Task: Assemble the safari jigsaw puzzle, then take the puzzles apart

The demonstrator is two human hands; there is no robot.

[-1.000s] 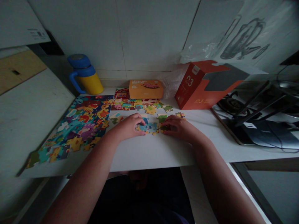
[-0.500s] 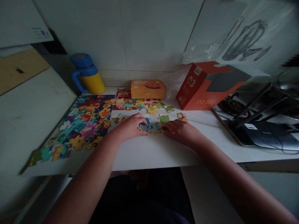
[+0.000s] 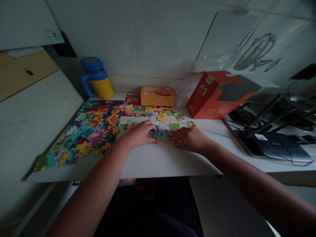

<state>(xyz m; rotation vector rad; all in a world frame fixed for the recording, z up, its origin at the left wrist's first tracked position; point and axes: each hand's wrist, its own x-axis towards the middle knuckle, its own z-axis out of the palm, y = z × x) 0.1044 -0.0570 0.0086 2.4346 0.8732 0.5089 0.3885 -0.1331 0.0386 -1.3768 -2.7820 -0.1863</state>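
Observation:
Between my hands lies a short strip of blue puzzle pieces on the white tabletop. My left hand grips the strip's left end, thumb on the near side and curled fingers on the far side. At the right end, my right hand has its fingers bent down over a small puzzle piece, mostly hidden beneath them. A green puzzle piece lies just beyond my right hand, and a multicoloured puzzle piece is to its right.
A large, mostly joined puzzle covers the left side. Behind my hands are more joined pieces, an orange puzzle box and a red box. A blue-and-yellow flask stands back left; a stove is at right.
The view has shifted slightly. My right hand's fingers have moved a little over the strip's right end; my left hand keeps its hold.

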